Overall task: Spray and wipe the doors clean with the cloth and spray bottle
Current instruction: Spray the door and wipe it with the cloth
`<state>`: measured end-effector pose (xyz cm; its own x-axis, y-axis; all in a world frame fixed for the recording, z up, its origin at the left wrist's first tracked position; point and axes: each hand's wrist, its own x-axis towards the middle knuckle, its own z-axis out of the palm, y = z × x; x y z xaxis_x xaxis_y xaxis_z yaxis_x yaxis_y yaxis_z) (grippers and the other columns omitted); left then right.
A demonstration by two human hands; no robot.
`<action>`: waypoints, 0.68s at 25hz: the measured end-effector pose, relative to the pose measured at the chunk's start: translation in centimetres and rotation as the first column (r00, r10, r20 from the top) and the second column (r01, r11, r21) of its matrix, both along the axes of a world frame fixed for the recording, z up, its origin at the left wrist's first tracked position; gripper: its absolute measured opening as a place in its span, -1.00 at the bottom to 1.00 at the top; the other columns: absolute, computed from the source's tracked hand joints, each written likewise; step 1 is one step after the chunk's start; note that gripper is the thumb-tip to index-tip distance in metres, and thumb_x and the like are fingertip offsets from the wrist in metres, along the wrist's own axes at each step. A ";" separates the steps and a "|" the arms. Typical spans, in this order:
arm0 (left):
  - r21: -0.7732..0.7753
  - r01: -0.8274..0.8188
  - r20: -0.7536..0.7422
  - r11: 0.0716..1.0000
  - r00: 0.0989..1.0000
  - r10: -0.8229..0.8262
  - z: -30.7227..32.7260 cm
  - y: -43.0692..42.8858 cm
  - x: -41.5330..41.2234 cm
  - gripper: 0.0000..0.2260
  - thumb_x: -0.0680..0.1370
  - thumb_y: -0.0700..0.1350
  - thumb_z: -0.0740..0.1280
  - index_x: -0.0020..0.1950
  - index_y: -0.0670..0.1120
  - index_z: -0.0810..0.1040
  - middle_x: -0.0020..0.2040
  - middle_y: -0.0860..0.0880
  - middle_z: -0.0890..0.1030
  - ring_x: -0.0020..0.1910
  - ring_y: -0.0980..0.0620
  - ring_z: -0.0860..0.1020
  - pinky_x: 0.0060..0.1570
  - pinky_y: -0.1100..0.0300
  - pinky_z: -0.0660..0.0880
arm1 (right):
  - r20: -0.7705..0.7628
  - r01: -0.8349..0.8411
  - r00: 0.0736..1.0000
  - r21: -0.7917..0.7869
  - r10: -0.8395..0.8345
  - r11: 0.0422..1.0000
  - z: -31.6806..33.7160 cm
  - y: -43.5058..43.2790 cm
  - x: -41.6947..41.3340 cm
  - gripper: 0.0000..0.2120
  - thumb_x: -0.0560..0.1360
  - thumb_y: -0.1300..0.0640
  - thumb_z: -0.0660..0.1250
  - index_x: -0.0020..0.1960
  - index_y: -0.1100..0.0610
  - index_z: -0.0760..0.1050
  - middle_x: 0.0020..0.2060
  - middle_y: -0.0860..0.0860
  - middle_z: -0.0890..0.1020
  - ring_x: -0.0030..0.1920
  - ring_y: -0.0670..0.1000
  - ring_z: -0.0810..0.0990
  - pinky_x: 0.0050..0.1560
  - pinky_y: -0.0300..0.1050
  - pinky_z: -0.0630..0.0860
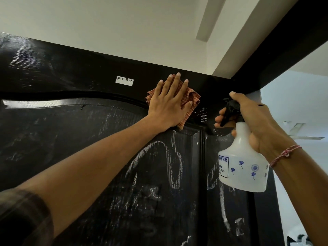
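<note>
We count two hands, one cloth, one bottle, one label, and what look like two door leaves split by a vertical seam. Our left hand [169,102] lies flat with fingers spread, palm pressing the cloth [192,102] against the door [88,157] at its top edge, just under the frame [71,68]; nothing is clenched, the cloth is only pinned. The cloth is orange checked; most of it sits hidden beneath the palm, corners showing right and below. Our right hand [257,125] is closed round the neck of the bottle [245,167], fingers at the black trigger, held near the door's upper right, apart from the cloth. The bottle is white with small blue flowers; its printed box reads partly "PRAYER", the rest too small to read. A red-and-white thread [285,154] circles the right wrist. The white label [124,81] on the frame bears handwriting, roughly "F-1 R-1", uncertain. Whitish streaks cover the dark panels. The door's lower part is cut off. One ceiling fan [300,131] shows at right, partly cut by the arm
</note>
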<state>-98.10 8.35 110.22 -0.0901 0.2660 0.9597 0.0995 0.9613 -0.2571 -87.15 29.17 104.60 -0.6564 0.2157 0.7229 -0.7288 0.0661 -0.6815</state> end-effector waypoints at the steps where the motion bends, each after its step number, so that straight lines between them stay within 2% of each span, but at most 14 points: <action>1: 0.000 0.000 0.001 1.000 1.000 0.000 0.2 -1.2 0.2 -0.33 0.70 0.31 -0.10 0.72 0.03 -0.18 0.71 -0.08 -0.23 0.68 -0.07 -0.26 0.64 -0.11 -0.25 | 0.002 -0.020 1.000 -0.012 0.020 1.000 0.1 -0.8 -0.1 -0.53 0.67 -0.19 0.29 0.14 0.24 0.62 -0.01 0.25 0.73 -0.21 0.11 0.72 -0.55 -0.28 0.49; 2: -0.001 0.001 0.002 1.000 1.000 -0.001 0.3 -2.4 0.3 -0.33 0.69 0.31 -0.10 0.72 0.04 -0.18 0.71 -0.08 -0.22 0.68 -0.06 -0.25 0.64 -0.10 -0.25 | 0.007 -0.036 0.999 -0.018 0.037 0.999 0.1 -1.6 -0.2 -0.52 0.67 -0.20 0.29 0.15 0.24 0.62 -0.01 0.25 0.73 -0.21 0.11 0.72 -0.55 -0.28 0.50; 6: -0.002 -0.005 0.009 1.000 1.000 0.005 0.7 -7.2 1.2 -0.31 0.69 0.33 -0.09 0.72 0.05 -0.17 0.72 -0.07 -0.22 0.68 -0.05 -0.25 0.64 -0.09 -0.25 | 0.035 -0.033 0.999 0.021 0.033 0.999 0.4 -4.7 -0.7 -0.51 0.63 -0.27 0.30 -0.03 0.17 0.65 -0.08 0.20 0.78 -0.18 0.13 0.77 -0.54 -0.25 0.48; 9: 0.005 -0.018 0.035 1.000 0.999 0.018 1.1 -11.1 2.0 -0.29 0.67 0.38 -0.11 0.71 0.07 -0.21 0.71 -0.05 -0.25 0.68 -0.04 -0.29 0.64 -0.08 -0.27 | 0.036 -0.037 0.999 0.042 0.036 0.998 0.5 -7.1 -0.4 -0.50 0.61 -0.30 0.30 -0.06 0.15 0.65 -0.10 0.18 0.79 -0.15 0.14 0.78 -0.49 -0.20 0.47; 14: -0.119 -0.097 0.156 0.988 0.981 0.115 2.1 -17.3 3.8 0.01 0.41 0.61 -0.15 0.69 0.08 -0.31 0.68 -0.04 -0.35 0.65 -0.07 -0.36 0.63 -0.14 -0.29 | 0.009 -0.032 0.999 0.048 0.031 0.998 0.6 -10.6 0.4 -0.51 0.63 -0.26 0.30 -0.04 0.18 0.66 -0.13 0.19 0.78 -0.16 0.15 0.79 -0.51 -0.20 0.45; 17: -0.161 -0.129 0.171 0.978 0.973 0.157 2.4 -20.8 4.4 0.01 0.42 0.60 -0.08 0.68 0.08 -0.34 0.68 -0.04 -0.37 0.64 -0.10 -0.39 0.62 -0.16 -0.30 | 0.007 -0.035 0.999 0.050 0.035 0.998 0.5 -12.5 0.7 -0.51 0.63 -0.26 0.31 -0.03 0.19 0.66 -0.13 0.20 0.78 -0.17 0.15 0.79 -0.54 -0.22 0.46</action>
